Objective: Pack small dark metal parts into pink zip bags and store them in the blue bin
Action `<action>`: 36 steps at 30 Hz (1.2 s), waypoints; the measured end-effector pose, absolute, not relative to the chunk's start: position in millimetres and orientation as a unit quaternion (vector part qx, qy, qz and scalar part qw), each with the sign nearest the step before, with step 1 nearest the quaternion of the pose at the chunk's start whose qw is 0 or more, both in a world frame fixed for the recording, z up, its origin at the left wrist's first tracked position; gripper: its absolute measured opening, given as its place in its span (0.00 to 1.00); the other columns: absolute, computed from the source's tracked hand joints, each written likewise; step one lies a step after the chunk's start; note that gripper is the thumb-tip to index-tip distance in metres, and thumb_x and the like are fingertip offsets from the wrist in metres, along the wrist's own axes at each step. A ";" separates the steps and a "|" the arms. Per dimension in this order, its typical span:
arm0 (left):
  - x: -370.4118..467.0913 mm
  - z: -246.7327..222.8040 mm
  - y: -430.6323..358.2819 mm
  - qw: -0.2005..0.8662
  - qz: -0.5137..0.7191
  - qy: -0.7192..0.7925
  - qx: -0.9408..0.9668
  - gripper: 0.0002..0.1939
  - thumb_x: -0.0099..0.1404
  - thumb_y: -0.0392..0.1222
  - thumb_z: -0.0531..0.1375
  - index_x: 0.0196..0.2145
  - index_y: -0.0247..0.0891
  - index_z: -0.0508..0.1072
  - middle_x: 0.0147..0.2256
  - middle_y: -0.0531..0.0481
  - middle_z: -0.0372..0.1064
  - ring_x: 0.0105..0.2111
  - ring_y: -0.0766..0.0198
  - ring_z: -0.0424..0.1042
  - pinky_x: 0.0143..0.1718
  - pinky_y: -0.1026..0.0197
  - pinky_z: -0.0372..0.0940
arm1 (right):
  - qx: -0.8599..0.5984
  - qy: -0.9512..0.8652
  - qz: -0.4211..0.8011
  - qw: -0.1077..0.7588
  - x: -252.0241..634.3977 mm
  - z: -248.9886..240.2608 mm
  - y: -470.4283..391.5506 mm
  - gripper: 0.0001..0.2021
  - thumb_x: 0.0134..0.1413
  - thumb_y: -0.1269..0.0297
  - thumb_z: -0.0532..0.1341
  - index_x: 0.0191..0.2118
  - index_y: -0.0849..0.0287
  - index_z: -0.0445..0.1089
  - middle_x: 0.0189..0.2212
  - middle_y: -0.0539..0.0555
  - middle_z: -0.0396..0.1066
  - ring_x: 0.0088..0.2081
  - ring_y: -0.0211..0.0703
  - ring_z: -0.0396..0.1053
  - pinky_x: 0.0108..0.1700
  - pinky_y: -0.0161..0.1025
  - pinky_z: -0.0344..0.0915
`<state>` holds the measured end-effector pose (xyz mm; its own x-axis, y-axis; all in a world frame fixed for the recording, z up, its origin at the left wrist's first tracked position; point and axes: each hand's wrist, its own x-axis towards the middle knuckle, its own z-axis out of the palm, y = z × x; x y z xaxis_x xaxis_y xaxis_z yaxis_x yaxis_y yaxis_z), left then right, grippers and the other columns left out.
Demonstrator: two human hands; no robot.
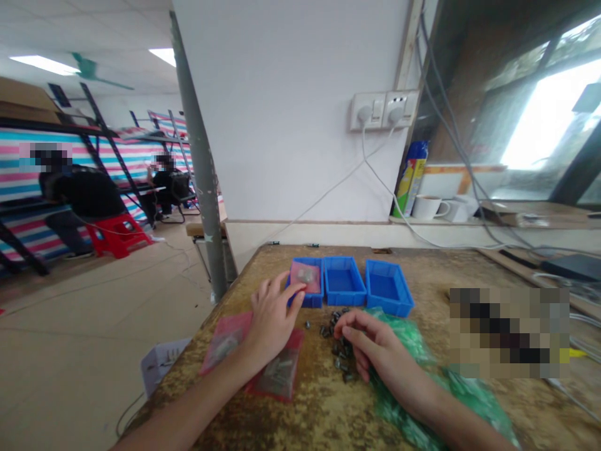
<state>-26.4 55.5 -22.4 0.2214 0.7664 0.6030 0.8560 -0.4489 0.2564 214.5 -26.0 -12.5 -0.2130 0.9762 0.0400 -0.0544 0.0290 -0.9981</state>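
My left hand (277,316) reaches over the table with its fingers apart. Its fingertips are at the left blue bin (313,300), where a pink bag (300,275) with small pieces lies; whether they touch the bag I cannot tell. Beneath that forearm are two more pink bags, one at the left (225,341) and one nearer me (282,373), with small metal parts inside. My right hand (375,344) is curled at a heap of small metal parts (340,363), thumb close to the index finger. Anything between those fingertips is hidden. Green plastic wrap (408,335) lies beside and under the right forearm.
Two further blue bins, the middle one (345,282) and the right one (387,288), stand in the row. One loose metal part (307,324) lies apart from the heap. Cables (554,282) and a blurred-out item (509,332) are at the right. Two people sit far left.
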 end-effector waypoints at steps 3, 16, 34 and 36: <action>-27.5 -20.0 51.7 0.092 -0.325 -0.515 -0.788 0.16 0.83 0.47 0.56 0.62 0.51 0.78 0.71 0.42 0.63 0.67 0.39 0.63 0.60 0.36 0.63 | -0.419 -0.558 0.552 0.456 214.1 -14.9 -25.3 0.25 0.62 0.37 0.69 0.42 0.58 0.75 0.28 0.43 0.66 0.16 0.28 0.58 0.18 0.29 0.59; -27.8 -21.1 43.7 0.086 -0.284 -0.421 -0.857 0.13 0.85 0.44 0.54 0.63 0.44 0.68 0.63 0.43 0.75 0.64 0.50 0.72 0.69 0.38 0.48 | -0.380 -0.764 0.373 0.365 211.4 3.6 -44.9 0.11 0.76 0.63 0.61 0.42 0.55 0.81 0.42 0.53 0.76 0.47 0.45 0.75 0.52 0.40 0.70; -26.5 -15.8 33.4 0.010 -0.238 -0.290 -0.927 0.09 0.85 0.41 0.56 0.45 0.42 0.75 0.40 0.52 0.79 0.39 0.59 0.79 0.40 0.59 0.66 | -0.351 -0.847 0.301 0.263 208.1 -1.2 -52.6 0.12 0.76 0.67 0.60 0.46 0.53 0.83 0.47 0.54 0.77 0.49 0.45 0.77 0.54 0.39 0.71; -26.7 -15.5 32.9 0.020 -0.208 -0.298 -0.931 0.11 0.85 0.43 0.57 0.42 0.41 0.76 0.39 0.51 0.79 0.39 0.59 0.78 0.39 0.59 0.65 | -0.345 -0.848 0.303 0.266 208.0 -0.2 -52.5 0.12 0.76 0.68 0.60 0.45 0.53 0.83 0.48 0.54 0.77 0.49 0.45 0.77 0.54 0.38 0.71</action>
